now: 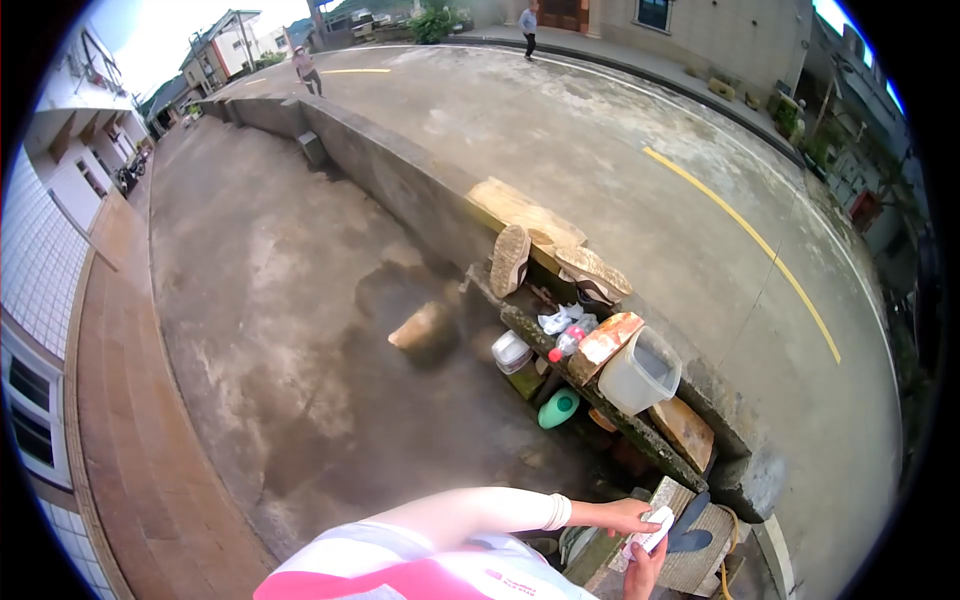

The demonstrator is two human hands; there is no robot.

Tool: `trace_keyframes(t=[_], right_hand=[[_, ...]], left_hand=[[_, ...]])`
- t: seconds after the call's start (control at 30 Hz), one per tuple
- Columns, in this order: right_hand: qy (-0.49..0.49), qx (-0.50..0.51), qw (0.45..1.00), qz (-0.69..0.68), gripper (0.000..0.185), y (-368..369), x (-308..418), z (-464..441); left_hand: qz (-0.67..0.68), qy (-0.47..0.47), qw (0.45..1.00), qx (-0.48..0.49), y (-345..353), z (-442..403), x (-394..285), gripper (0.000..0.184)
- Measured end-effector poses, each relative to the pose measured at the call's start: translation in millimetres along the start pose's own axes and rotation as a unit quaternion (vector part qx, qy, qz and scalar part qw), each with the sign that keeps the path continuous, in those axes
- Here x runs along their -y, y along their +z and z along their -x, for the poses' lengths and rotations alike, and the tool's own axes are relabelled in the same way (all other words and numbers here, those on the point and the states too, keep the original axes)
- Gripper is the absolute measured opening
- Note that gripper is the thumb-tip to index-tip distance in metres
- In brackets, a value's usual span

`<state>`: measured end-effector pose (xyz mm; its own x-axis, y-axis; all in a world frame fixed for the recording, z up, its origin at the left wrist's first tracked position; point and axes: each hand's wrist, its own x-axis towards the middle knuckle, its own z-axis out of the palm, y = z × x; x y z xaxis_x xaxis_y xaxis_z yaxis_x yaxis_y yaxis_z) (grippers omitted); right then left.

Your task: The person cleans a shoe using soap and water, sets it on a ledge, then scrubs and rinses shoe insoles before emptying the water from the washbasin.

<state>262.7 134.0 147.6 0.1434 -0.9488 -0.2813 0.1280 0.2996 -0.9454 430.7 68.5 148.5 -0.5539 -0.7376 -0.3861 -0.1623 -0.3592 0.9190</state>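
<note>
At the lower right, my left hand [625,516] and my right hand [643,570] are close together, both closed on a small white object [650,532] with dark print. The object is over a ribbed stone slab [690,555]. Dark insoles [690,525] lie on the slab just right of the hands. A yellow hose or cord [732,540] curves along the slab's right side. What exactly the white object is cannot be made out.
A low wall [380,160] runs from far left to lower right. Two shoes [510,260] lean on it near a clear plastic tub [640,370], bottles and a green container [558,408]. A rock [425,333] sits on wet concrete. Two people are far off on the road.
</note>
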Motion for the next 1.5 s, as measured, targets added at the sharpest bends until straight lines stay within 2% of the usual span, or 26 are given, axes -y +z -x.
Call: trace_keyframes(t=[0.03,0.07,0.17,0.23,0.27,0.37,0.43,0.57,0.7,0.83,0.9,0.97,1.0,1.1,1.17,1.23,1.37,1.4,1.47,1.5], right_hand=[[-0.002,-0.012,1.000,-0.011,0.058,3.9,0.6,-1.6],[0.015,-0.039,0.998,-0.036,0.074,-1.6,-6.5,-3.7],[-0.025,-0.099,0.993,0.058,0.073,-11.4,-16.9,-2.6],[-0.074,-0.089,0.989,0.091,0.070,-28.8,-25.8,1.2],[-0.098,-0.085,0.986,0.106,0.068,-40.2,-28.8,3.9],[-0.037,-0.079,0.988,-0.127,0.065,-78.0,-23.2,13.2],[-0.007,-0.125,0.980,-0.156,0.064,-98.4,-18.1,16.4],[0.023,-0.103,0.961,-0.256,0.063,-143.7,-22.3,27.8],[0.046,-0.067,0.947,-0.310,0.062,-173.2,-27.7,35.5],[0.062,-0.047,0.938,-0.338,0.061,-197.8,-34.3,46.8],[0.068,-0.068,0.939,-0.331,0.058,-213.6,-40.0,50.6],[0.077,-0.073,0.931,-0.348,0.057,-237.9,-53.7,56.1],[0.087,-0.121,0.915,-0.376,0.051,-243.7,-57.3,58.4],[0.086,-0.130,0.917,-0.366,0.050,-257.8,-63.6,67.8],[0.078,-0.134,0.923,-0.352,0.050,-262.3,-66.4,72.1],[0.060,-0.136,0.932,-0.329,0.050,-263.5,-70.5,74.3],[-0.035,-0.144,0.961,-0.234,0.052,-262.9,-89.3,74.6],[0.003,-0.180,0.961,-0.209,0.055,-262.7,-99.3,66.7],[0.099,-0.252,0.898,-0.346,0.047,-295.0,-140.7,24.2],[0.146,-0.281,0.856,-0.408,0.043,-298.9,-138.7,5.1]], left_hand=[[-0.011,0.018,1.000,-0.018,4.9,-6.9,5.7,0.057],[-0.023,0.036,0.998,-0.037,14.7,-22.9,17.4,0.057],[-0.051,0.089,0.991,-0.086,31.0,-48.8,31.3,0.055],[-0.053,0.121,0.985,-0.108,38.5,-48.4,31.3,0.055],[-0.019,0.118,0.989,-0.087,43.6,-47.9,29.0,0.053],[0.088,0.085,0.992,-0.020,68.5,-50.3,12.6,0.050],[0.153,0.028,0.987,0.032,89.1,-60.1,7.2,0.047],[0.135,0.065,0.989,0.018,138.2,-86.1,10.7,0.040],[0.113,0.048,0.992,0.028,166.0,-101.0,10.6,0.044],[0.066,0.008,0.997,0.049,182.8,-108.9,1.7,0.055],[0.063,0.017,0.997,0.044,195.9,-122.0,13.4,0.057],[0.001,-0.035,0.999,0.041,199.8,-127.3,14.5,0.057],[-0.030,-0.060,0.997,0.038,200.8,-129.0,13.0,0.057],[-0.021,-0.061,0.998,-0.008,206.6,-139.3,42.6,0.045],[-0.077,-0.054,0.996,0.002,206.8,-157.6,87.6,0.037],[-0.106,-0.054,0.993,0.010,201.3,-165.4,102.3,0.032],[-0.127,-0.057,0.990,0.000,189.4,-167.4,113.1,0.029],[-0.138,-0.053,0.989,-0.007,185.0,-167.0,113.0,0.030],[-0.183,-0.040,0.982,0.018,166.4,-163.4,98.3,0.026],[-0.204,-0.033,0.978,0.026,155.8,-159.3,81.2,0.024]])
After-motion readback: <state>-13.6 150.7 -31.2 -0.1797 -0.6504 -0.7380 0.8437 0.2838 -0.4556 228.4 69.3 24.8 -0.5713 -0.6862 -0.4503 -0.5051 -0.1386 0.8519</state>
